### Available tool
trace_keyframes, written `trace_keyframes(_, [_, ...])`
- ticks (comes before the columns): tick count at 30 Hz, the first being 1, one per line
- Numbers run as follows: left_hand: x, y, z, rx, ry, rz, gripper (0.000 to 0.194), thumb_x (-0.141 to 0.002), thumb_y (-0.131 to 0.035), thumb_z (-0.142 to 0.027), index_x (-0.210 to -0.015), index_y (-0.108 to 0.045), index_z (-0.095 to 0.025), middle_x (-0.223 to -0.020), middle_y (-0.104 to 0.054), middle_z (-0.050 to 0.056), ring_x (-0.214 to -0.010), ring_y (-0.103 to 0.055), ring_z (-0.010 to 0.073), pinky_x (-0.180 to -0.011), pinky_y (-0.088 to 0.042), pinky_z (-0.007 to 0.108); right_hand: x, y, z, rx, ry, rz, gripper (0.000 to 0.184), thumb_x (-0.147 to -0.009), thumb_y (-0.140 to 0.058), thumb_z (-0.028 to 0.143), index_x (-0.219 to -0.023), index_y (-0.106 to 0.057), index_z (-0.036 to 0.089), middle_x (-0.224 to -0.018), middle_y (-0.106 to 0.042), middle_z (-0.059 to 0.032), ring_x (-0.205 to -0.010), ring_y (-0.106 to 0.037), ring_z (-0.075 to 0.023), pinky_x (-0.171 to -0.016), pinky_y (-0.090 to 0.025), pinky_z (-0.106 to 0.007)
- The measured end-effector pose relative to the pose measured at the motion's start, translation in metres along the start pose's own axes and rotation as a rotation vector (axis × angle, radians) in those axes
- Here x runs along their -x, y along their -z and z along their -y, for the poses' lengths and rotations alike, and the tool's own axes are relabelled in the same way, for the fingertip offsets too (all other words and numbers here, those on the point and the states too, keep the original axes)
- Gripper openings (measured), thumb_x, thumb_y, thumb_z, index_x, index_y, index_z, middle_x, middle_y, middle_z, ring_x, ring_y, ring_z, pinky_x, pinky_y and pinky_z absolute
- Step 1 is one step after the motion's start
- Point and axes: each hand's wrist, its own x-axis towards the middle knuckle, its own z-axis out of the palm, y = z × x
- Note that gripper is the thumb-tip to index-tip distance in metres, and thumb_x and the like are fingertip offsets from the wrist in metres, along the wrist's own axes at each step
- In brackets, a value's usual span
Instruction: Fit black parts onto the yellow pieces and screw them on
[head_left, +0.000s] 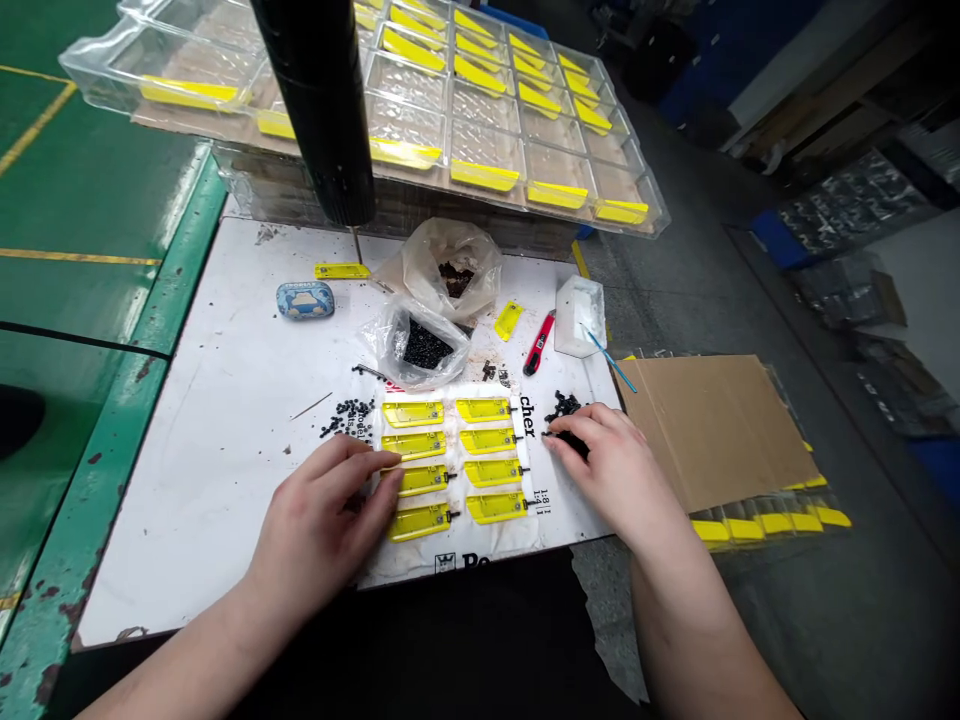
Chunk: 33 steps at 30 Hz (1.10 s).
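Yellow plastic parts [493, 473] lie in two columns on a white printed bag, several with a small black piece sticking out at the right end. My left hand [330, 510] is at the left column, its thumb and index finger closed about the left end of one yellow part [414, 445]. Beyond the right column, my right hand [607, 460] pinches a small black piece [547, 435] between thumb and index finger. Its other fingers curl over a little pile of black pieces [564, 405].
Behind the parts stand an open bag of black pieces [424, 345] and a second bag [454, 270]. A red cutter [538, 345], white tub [579, 315] and blue tin [305, 299] lie around. A black screwdriver [322, 110] hangs overhead, before a clear compartment tray [487, 130].
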Motion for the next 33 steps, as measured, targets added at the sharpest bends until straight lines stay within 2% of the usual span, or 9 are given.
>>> trace_keyframes(4, [-0.02,0.005,0.002,-0.061,-0.058,-0.012,0.015,-0.107,-0.069,-0.032,-0.111,-0.079,-0.021,-0.098,-0.072,0.002,-0.076,-0.072,0.0125,-0.063,-0.058,0.023,0.0,-0.001,-0.001,-0.031,0.01,0.019,0.019,-0.105,-0.068,0.037,-0.109,-0.084,0.026,-0.105,-0.074,-0.0073,-0.103,-0.07,-0.0287,-0.092,-0.056,-0.046])
trace_keyframes(8, [-0.025,-0.003,0.005,-0.238,-0.313,-0.184,0.015,-0.101,-0.074,-0.018,-0.116,-0.076,-0.018,-0.096,-0.073,0.004,-0.078,-0.07,0.0166,-0.067,-0.057,0.028,-0.002,-0.005,0.0,-0.015,0.016,0.036,0.018,-0.105,-0.069,0.036,-0.101,-0.081,0.024,-0.105,-0.074,-0.0078,-0.103,-0.069,-0.0296,-0.092,-0.055,-0.046])
trace_keyframes(11, [-0.022,-0.008,0.007,-0.273,-0.444,-0.153,0.021,-0.097,-0.076,-0.013,-0.118,-0.073,-0.016,-0.094,-0.073,0.006,-0.076,-0.067,0.0182,-0.065,-0.054,0.031,-0.002,-0.003,0.004,-0.048,0.035,0.001,0.019,-0.106,-0.066,0.036,-0.099,-0.077,0.023,-0.104,-0.076,-0.0084,-0.102,-0.07,-0.0297,-0.091,-0.056,-0.046])
trace_keyframes(15, [-0.02,-0.01,0.007,-0.177,-0.429,-0.126,0.022,-0.097,-0.075,-0.011,-0.119,-0.072,-0.017,-0.093,-0.073,0.005,-0.077,-0.069,0.0175,-0.066,-0.055,0.029,0.004,0.005,0.016,-0.268,-0.05,-0.117,0.019,-0.108,-0.066,0.04,-0.107,-0.077,0.025,-0.104,-0.083,-0.0051,-0.092,-0.077,-0.0243,-0.086,-0.061,-0.039])
trace_keyframes(20, [-0.022,-0.011,0.005,-0.102,-0.397,-0.117,0.015,-0.1,-0.071,-0.012,-0.114,-0.073,-0.017,-0.09,-0.072,0.005,-0.074,-0.068,0.0168,-0.066,-0.057,0.029,0.006,0.008,0.033,-0.546,-0.171,-0.226,0.02,-0.1,-0.079,0.043,-0.112,-0.079,0.027,-0.107,-0.085,-0.0044,-0.087,-0.08,-0.0225,-0.082,-0.066,-0.038])
trace_keyframes(26, [-0.021,-0.01,0.007,-0.081,-0.364,-0.159,0.013,-0.099,-0.072,-0.011,-0.111,-0.075,-0.016,-0.088,-0.071,0.006,-0.073,-0.067,0.0166,-0.064,-0.056,0.029,-0.014,0.008,0.05,-0.773,-0.082,-0.312,0.014,-0.092,-0.089,0.029,-0.106,-0.084,0.029,-0.11,-0.085,-0.0046,-0.096,-0.081,-0.0232,-0.088,-0.069,-0.039])
trace_keyframes(29, [-0.022,-0.012,0.008,-0.067,-0.329,-0.18,0.012,-0.099,-0.071,-0.011,-0.109,-0.076,-0.014,-0.088,-0.071,0.006,-0.072,-0.066,0.0159,-0.063,-0.054,0.028,-0.026,0.008,0.058,-0.818,-0.018,-0.287,0.016,-0.092,-0.089,0.023,-0.106,-0.087,0.031,-0.109,-0.086,-0.0031,-0.096,-0.082,-0.0225,-0.087,-0.069,-0.038])
trace_keyframes(33, [-0.025,-0.013,0.009,-0.058,-0.272,-0.199,0.011,-0.099,-0.071,-0.013,-0.109,-0.077,-0.014,-0.089,-0.071,0.007,-0.075,-0.065,0.0163,-0.064,-0.053,0.028,-0.042,-0.003,0.064,-0.886,0.071,-0.252,0.013,-0.096,-0.084,0.022,-0.106,-0.086,0.031,-0.108,-0.085,-0.0031,-0.097,-0.081,-0.0224,-0.087,-0.068,-0.038])
